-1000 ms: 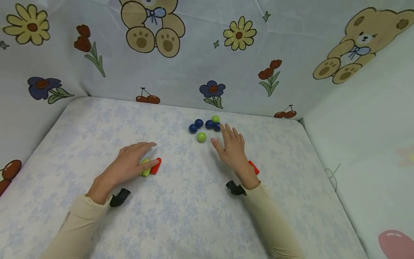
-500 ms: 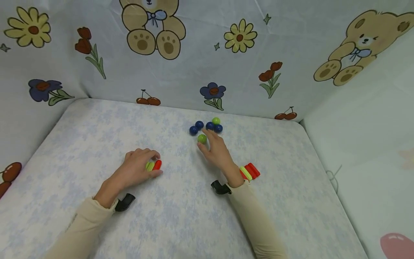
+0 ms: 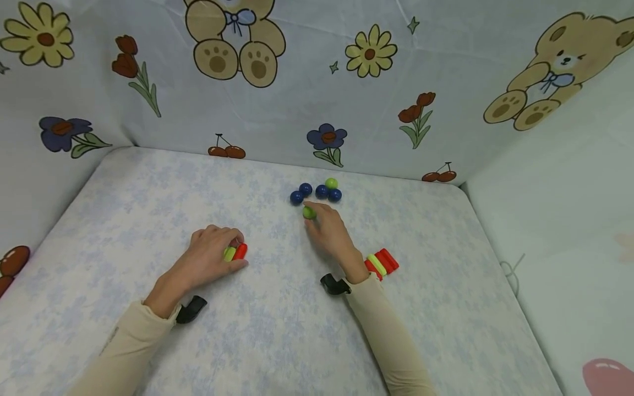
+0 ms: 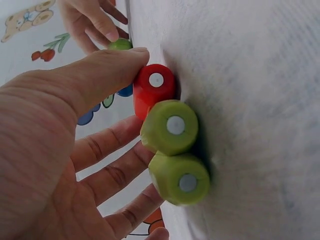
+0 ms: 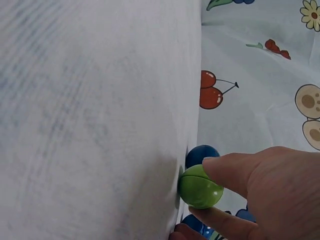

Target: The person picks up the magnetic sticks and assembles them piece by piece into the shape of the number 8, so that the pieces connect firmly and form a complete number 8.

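Note:
My left hand (image 3: 210, 256) holds a short red rod (image 4: 155, 92) with a pale round spot on its end, thumb on the near side and curled fingers behind. Two light green rods, the upper one (image 4: 172, 127) against the red rod and the lower one (image 4: 181, 180) beside it, lie in a row on the table under that hand. Further back, my right hand (image 3: 333, 236) pinches a shiny green ball (image 5: 197, 190) between thumb and finger, low at the table surface. Close behind it sits a blue ball (image 5: 202, 154).
Several blue balls (image 3: 322, 191) and another green ball (image 3: 331, 183) lie near the table's back edge. Right of my right wrist is a row of red rods (image 3: 388, 258) and a green rod (image 3: 376, 264). A printed cloth wall (image 3: 277, 121) rises behind the table (image 3: 277, 330).
My right hand has moved left and down to the nearer green ball and closed its fingers on it. The left hand has curled round the rods, then stayed nearly still.

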{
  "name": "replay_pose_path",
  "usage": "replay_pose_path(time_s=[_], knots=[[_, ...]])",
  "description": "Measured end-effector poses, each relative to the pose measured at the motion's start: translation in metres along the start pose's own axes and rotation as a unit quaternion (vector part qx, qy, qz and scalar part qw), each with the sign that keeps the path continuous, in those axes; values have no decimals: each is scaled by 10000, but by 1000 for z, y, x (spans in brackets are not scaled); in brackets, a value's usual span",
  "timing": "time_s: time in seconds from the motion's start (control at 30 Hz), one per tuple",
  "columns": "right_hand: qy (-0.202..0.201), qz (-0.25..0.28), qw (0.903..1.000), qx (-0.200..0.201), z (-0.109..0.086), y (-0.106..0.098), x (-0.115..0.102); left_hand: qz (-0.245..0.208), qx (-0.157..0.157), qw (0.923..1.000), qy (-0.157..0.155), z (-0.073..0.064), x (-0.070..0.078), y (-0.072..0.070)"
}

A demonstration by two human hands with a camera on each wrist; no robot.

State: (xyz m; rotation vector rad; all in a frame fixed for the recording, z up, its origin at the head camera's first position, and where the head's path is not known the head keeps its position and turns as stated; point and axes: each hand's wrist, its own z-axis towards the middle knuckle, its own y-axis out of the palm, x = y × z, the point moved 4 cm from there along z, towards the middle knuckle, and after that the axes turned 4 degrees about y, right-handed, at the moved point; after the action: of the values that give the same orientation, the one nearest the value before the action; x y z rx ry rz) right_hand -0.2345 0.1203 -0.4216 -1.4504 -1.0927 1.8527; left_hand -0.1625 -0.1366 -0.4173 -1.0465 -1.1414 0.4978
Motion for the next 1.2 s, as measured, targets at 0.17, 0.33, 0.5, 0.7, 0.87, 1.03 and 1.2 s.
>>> replay_pose_path(time_s=[0.17, 0.33, 0.5, 0.7, 0.87, 1.03, 1.2], knots=[[142, -89, 9999, -24, -1, 0, 2, -11, -15, 10000, 58, 1, 2, 1], [340, -25, 9994, 7, -5, -2, 5, -42, 42, 9999, 138, 1, 3, 4], [358, 52, 9993, -55, -9, -6, 6, -37, 135, 9995, 283, 0, 5, 5], [383, 52, 9990, -212, -14, -12, 2, -26, 181, 9993, 321, 1, 8, 6], [476, -18, 9985, -286, -22, -21, -3, 41, 181, 9993, 315, 2, 11, 6], [451, 69, 9986, -273, -34, -26, -5, 58, 131, 9993, 350, 4, 14, 7], [365, 212, 9984, -367, -45, -24, -3, 7, 102, 9991, 406, 5, 16, 6]])
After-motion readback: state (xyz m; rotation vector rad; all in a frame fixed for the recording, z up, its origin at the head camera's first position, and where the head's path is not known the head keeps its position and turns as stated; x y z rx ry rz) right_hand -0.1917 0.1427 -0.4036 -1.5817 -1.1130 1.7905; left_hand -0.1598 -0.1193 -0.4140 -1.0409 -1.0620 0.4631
